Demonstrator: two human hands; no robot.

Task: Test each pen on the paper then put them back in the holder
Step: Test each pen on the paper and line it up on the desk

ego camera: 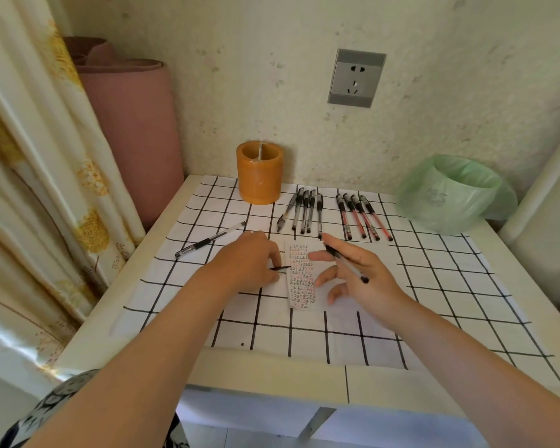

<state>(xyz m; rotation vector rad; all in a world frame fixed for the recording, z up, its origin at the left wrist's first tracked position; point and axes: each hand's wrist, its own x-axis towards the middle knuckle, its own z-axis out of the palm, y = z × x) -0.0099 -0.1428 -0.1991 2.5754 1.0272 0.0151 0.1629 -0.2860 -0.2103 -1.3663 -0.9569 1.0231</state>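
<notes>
A small paper (301, 286) covered in rows of black and red test marks lies on the checked cloth. My left hand (249, 260) rests at the paper's left edge and pinches a thin black piece (281, 268) that looks like a pen cap. Over the paper's right side, my right hand (359, 276) holds a clear pen with a black grip (346, 265) between its spread fingers. The orange pen holder (259, 173) stands empty at the back. Several black pens (304, 210) and several red pens (362, 216) lie in two rows beside it. One black pen (210, 239) lies apart at the left.
A bin lined with a green plastic bag (450, 195) stands at the back right of the small white table (272, 370). A rolled pink mat (133, 130) and a curtain (29, 189) stand to the left. A wall socket (356, 77) is above.
</notes>
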